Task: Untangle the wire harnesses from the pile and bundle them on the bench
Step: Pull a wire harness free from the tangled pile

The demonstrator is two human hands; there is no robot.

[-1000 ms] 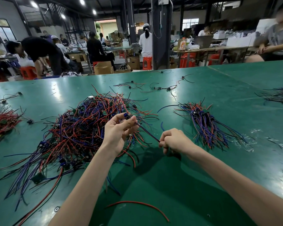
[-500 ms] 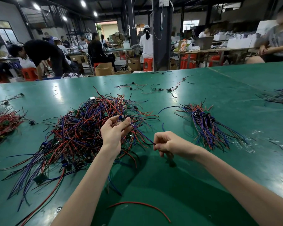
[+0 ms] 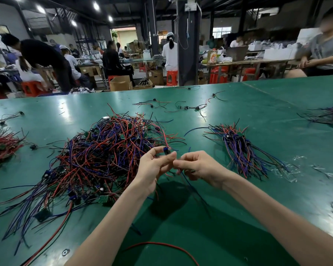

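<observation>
**Progress:** early, by judgement.
- Pile [image 3: 96, 156]: tangled red, blue and black wire harnesses. It is large, lies left of centre on the counter [image 3: 258, 116], and most of it is left to sort.
- Sorted bundle [image 3: 242, 148]: small, with its wires roughly parallel. It lies right of centre, well apart from the pile. Whether it is tied cannot be told.
- Harness in hand [image 3: 166, 149]: held above the pile's near right edge, between both hands.
- Left hand [image 3: 154, 166]: its fingers [image 3: 170, 156] pinch the dark connector.
- Right hand [image 3: 198, 167]: its fingers are curled on the wires just beside the left fingertips. The loose ends trail down toward the counter.
</observation>
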